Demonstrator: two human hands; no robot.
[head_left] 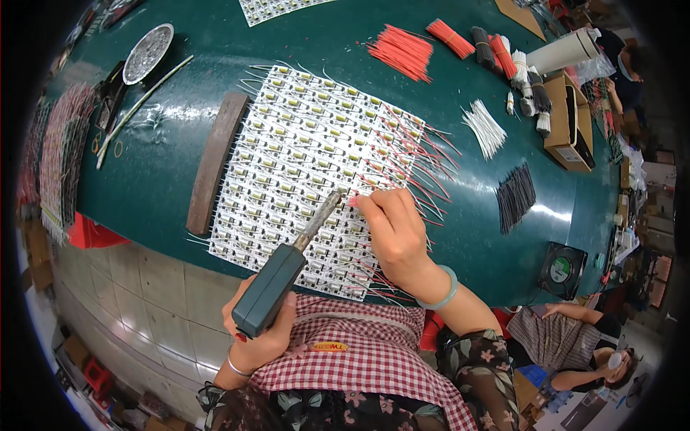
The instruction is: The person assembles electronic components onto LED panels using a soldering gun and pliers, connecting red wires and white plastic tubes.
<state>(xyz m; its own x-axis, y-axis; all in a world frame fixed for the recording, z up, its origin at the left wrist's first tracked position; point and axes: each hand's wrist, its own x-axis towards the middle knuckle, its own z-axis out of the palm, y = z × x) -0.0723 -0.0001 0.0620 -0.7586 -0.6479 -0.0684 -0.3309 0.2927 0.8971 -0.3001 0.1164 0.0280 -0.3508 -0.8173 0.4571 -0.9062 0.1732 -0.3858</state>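
My left hand [263, 337] is closed around the dark green body of a soldering gun [270, 289]. The gun's metal tip reaches the middle of a white panel of small circuit boards [287, 165], close to my right fingers. My right hand [399, 233] is closed in a pinch over the panel, with a short red wire [353, 202] at its fingertips near the tip. Whether the tip touches the board or the wire, I cannot tell. Rows of small yellowish parts cover the panel, and red and white wires stick out along its right side.
A brown bar [218, 164] lies along the panel's left edge. Red wires [402, 53], white wires [484, 129] and black wires [516, 198] lie in loose piles to the right, near a cardboard box [568, 122] and a fan [563, 270]. A metal dish [148, 54] stands far left.
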